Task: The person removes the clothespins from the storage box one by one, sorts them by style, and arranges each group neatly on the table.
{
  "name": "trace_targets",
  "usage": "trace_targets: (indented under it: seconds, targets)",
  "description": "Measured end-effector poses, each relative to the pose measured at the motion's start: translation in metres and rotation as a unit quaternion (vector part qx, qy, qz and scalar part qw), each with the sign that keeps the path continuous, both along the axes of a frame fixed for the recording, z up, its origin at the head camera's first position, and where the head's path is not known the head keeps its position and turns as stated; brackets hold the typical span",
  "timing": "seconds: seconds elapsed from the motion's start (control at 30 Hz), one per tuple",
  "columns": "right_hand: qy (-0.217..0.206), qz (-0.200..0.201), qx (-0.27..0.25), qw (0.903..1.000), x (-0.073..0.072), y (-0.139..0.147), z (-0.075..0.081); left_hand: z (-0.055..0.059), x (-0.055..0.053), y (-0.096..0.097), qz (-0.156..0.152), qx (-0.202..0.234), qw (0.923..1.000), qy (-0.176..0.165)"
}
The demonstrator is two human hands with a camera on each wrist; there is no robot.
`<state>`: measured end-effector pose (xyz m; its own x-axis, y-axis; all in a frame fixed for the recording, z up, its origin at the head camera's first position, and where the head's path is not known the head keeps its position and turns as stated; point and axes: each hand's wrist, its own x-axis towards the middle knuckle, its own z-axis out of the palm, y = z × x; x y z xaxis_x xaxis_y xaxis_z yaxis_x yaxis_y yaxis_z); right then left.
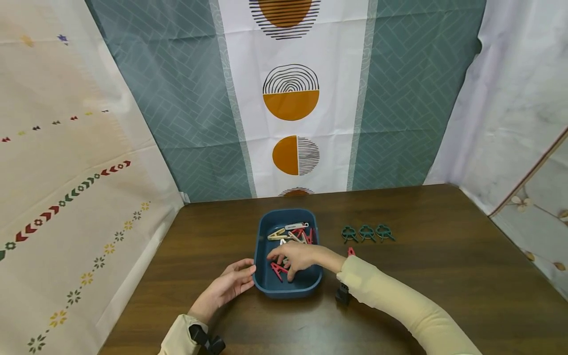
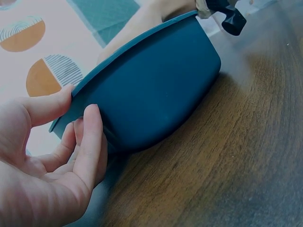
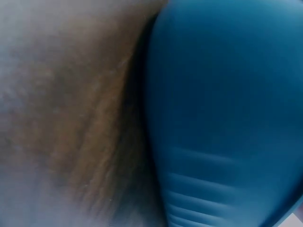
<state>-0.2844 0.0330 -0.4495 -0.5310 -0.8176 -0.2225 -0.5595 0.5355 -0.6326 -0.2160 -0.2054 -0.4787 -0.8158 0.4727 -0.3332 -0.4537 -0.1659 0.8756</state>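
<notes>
blue tray (image 1: 266,286) of clothespins (image 1: 293,232), right hand (image 1: 295,257) inside

A dark-blue plastic tray (image 1: 266,286) (rounded corners, upright on the table) holds red, white and cream clothespins (image 1: 290,234).

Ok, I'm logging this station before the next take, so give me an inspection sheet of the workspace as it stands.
Surface: dark wooden table, bare grain showing.
Job's things: blue tray holding red, white and beige clips.
Clutter: three green clips in a row, right of the tray.
Hands: left hand holds the tray's near left rim, thumb on top; right hand reaches into the tray over a red clip, grasp not discernible.
Cables: nothing seen.
Surroundings: patterned curtains hang behind and at both sides.
</notes>
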Motion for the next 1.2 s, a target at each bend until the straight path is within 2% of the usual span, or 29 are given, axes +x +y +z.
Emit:
trace_targets:
  seconds: [0.2, 0.47, 0.67, 0.93, 1.2]
  targets:
    - [0.046, 0.023, 0.02, 0.9985, 0.001, -0.003, 0.002, 0.0, 0.0, -0.001, -0.008, 0.007, 0.9999, 0.004]
    - [0.043, 0.054, 0.014, 0.9975, 0.001, -0.003, -0.002, 0.0, 0.0, -0.001, -0.01, 0.005, 0.9999, 0.006]
    - [0.049, 0.043, 0.006, 0.9979, 0.001, -0.002, -0.004, 0.0, 0.0, 0.0, -0.007, -0.001, 1.0, 0.002]
    - [0.008, 0.017, -0.022, 0.9996, 0.004, 0.006, 0.006, 0.0, 0.0, -0.001, -0.006, -0.004, 1.0, 0.0]
    - [0.005, 0.004, -0.061, 0.9981, 0.002, 0.019, 0.013, 0.0, 0.0, 0.0, -0.002, -0.004, 1.0, -0.007]
